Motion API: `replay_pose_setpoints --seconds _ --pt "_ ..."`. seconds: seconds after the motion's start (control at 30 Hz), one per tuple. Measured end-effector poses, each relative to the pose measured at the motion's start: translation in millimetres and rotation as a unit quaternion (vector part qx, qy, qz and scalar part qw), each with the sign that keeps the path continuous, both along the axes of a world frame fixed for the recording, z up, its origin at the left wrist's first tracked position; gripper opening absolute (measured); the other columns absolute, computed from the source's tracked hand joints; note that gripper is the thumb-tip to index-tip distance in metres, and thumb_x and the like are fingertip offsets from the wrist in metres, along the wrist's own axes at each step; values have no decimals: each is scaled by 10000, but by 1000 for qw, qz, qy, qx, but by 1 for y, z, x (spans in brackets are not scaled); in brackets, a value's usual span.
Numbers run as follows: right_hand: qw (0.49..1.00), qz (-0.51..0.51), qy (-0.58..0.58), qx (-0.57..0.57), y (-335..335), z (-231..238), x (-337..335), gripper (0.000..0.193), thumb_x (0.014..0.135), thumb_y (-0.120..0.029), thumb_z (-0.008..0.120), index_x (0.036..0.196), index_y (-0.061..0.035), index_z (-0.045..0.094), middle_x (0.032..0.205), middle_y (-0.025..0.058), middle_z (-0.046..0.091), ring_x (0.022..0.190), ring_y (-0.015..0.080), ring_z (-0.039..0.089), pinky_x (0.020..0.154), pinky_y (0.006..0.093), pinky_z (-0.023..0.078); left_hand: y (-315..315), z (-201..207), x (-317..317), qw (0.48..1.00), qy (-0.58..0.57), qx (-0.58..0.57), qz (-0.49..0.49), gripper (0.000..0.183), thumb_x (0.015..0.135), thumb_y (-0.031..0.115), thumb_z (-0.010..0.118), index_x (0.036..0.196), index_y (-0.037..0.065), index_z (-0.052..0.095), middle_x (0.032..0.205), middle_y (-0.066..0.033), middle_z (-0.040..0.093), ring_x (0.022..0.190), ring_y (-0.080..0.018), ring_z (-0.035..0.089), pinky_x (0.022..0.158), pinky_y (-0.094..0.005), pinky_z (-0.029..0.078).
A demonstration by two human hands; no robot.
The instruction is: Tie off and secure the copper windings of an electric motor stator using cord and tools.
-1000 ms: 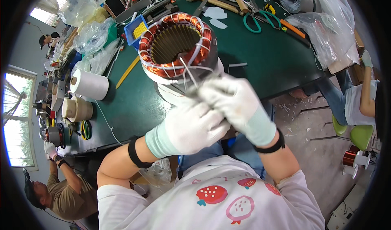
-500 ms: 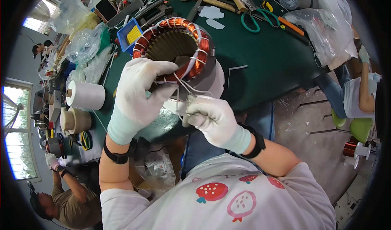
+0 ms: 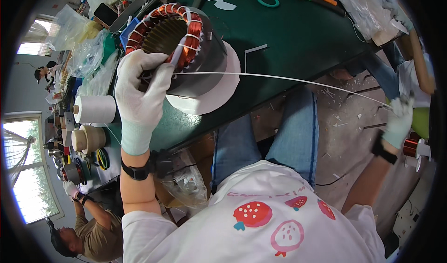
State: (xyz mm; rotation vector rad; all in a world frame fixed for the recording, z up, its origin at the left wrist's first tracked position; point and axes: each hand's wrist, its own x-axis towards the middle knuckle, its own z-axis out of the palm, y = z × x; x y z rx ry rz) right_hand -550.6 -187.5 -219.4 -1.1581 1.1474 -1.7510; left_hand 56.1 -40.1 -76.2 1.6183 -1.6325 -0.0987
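A dark green worktop (image 3: 298,39) is crossed by its near edge running up toward the right corner, where clear plastic bags (image 3: 354,13) are heaped. On the white shirt (image 3: 260,237) below that edge, pink lettering is printed above red and pink fruit. A grey stator (image 3: 205,60) is set tilted near the near edge, upon a white round base (image 3: 200,105); to its right, open green surface is left toward the right corner. By the near rim of its copper winding (image 3: 192,34), the gloved left hand (image 3: 142,81) is placed, thumb and forefinger narrowly parted; whether anything is pinched there cannot be told. The gloved right hand (image 3: 399,116), slightly blurred, is held out beyond the right corner, over the floor, closed on a white cord (image 3: 279,77). Just right of the base, a thin bent white strip (image 3: 256,48) is seen. The cord is stretched from the left thumb across the stator's front and past the near edge.
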Motion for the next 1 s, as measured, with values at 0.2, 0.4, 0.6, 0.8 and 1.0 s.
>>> replay_pose_setpoints --seconds 0.2,0.4,0.6,0.8,1.0 --pt "844 456 -81 269 60 106 272 399 1020 -115 494 1406 -22 542 879 -14 618 697 27 537 596 151 438 -2 -6 -4 999 26 -25 33 105 842 21 711 942 2 684 898 -54 639 861 -170 589 839 -299 461" --pt "685 659 -12 310 71 132 368 377 1023 -254 520 1283 -1 622 748 20 622 525 40 518 465 174 370 -4 18 -11 993 98 58 33 231 856 72 697 1079 12 687 945 -48 665 887 -141 612 853 -291 491" --pt "668 654 -59 352 62 129 393 285 1010 -271 535 891 -21 602 668 22 608 531 38 507 470 212 373 -12 47 -6 986 6 163 -20 300 914 162 642 1184 38 684 1008 -53 699 933 -136 656 859 -277 506" --pt "849 413 329 9 64 107 421 428 966 -357 638 647 -70 629 573 72 541 587 267 579 704 400 525 -60 68 37 896 -330 201 -220 241 912 122 614 1113 23 703 973 -122 697 902 -223 679 829 -325 529" --pt "555 712 -337 267 57 105 368 383 1070 -170 490 1397 28 476 1153 138 655 637 94 614 448 168 404 -27 124 49 919 -381 -104 14 198 844 -10 618 1025 -16 699 1044 -129 688 984 -274 650 874 -321 512"
